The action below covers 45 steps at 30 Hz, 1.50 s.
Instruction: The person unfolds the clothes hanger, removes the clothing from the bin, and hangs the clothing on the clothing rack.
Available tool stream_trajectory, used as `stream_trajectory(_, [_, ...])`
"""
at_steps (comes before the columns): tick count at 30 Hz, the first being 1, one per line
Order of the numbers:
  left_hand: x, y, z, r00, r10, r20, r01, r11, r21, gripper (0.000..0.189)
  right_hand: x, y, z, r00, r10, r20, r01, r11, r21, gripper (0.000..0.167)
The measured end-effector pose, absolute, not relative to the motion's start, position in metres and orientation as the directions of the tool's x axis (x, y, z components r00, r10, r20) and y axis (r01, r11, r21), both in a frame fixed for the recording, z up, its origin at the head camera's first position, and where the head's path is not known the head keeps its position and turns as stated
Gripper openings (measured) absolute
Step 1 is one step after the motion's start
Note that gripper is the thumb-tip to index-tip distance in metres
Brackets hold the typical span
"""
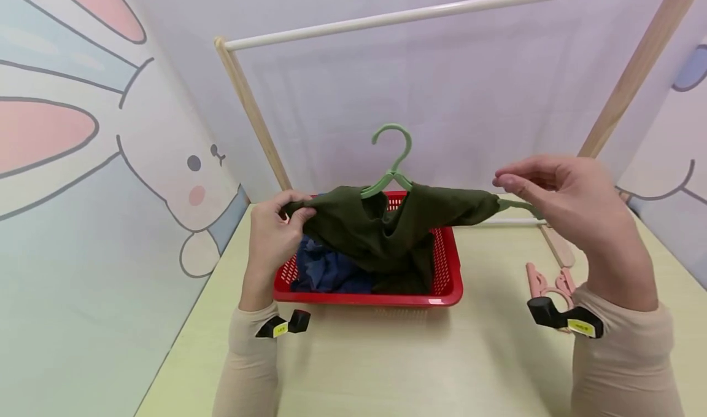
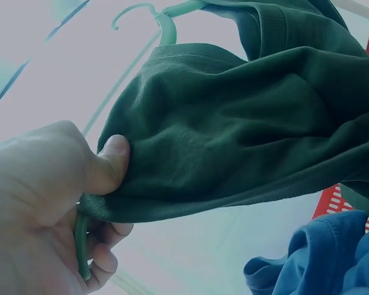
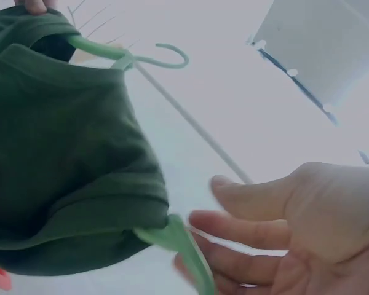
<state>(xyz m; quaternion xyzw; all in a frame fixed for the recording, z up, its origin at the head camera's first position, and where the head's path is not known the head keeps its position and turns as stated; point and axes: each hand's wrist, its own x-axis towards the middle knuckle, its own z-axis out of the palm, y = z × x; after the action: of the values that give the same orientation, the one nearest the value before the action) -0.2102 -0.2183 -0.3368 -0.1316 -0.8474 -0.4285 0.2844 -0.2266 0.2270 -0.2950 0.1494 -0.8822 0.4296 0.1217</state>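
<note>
A dark green shirt [image 1: 381, 226] hangs spread on a light green hanger [image 1: 393, 174], held up above a red basket [image 1: 450, 282]. My left hand [image 1: 276, 226] pinches the sleeve at the left, thumb on top of the cloth. In the left wrist view the hanger's arm end [image 2: 82, 246] pokes out of that sleeve beside my curled fingers. At the other side, my right hand [image 1: 580, 208] is beside the bare hanger tip [image 3: 194, 258] that sticks out of the right sleeve. Its fingers are loosely bent, with a gap between thumb and forefinger and no cloth in it.
Blue clothing [image 1: 331, 266] lies in the basket under the shirt. Pink folding hangers [image 1: 552, 282] are on the table at the right, near the rack's wooden foot [image 1: 558, 245]. A white rail [image 1: 442, 11] on wooden posts spans the back.
</note>
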Motion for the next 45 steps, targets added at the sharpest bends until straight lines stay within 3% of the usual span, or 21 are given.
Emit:
stream_trajectory(9, [-0.211,-0.22,-0.338,-0.794,-0.037,0.606,0.464,0.608,0.645,0.004,-0.231,0.218,-0.298,-0.935,-0.244,0.256,-0.353,0.622,-0.699,0.013])
stream_trajectory(28, [-0.213,-0.217,-0.337,-0.801,-0.105,0.589,0.426,0.592,0.684,0.004,-0.229,0.222,-0.293,-0.869,-0.139,0.475,-0.473,0.516,-0.714,0.007])
stream_trajectory(38, [-0.212,-0.219,-0.335,-0.788,-0.12,0.605,0.442,0.573,0.69,0.006,-0.232,0.25,-0.294,-0.923,-0.121,0.366,-0.364,0.583,-0.726,0.016])
stream_trajectory(45, [-0.213,-0.221,-0.336,-0.791,-0.112,0.601,0.448,0.564,0.694,0.007,-0.231,0.255,-0.294,-0.912,-0.203,0.356,-0.402,0.61,-0.683,0.04])
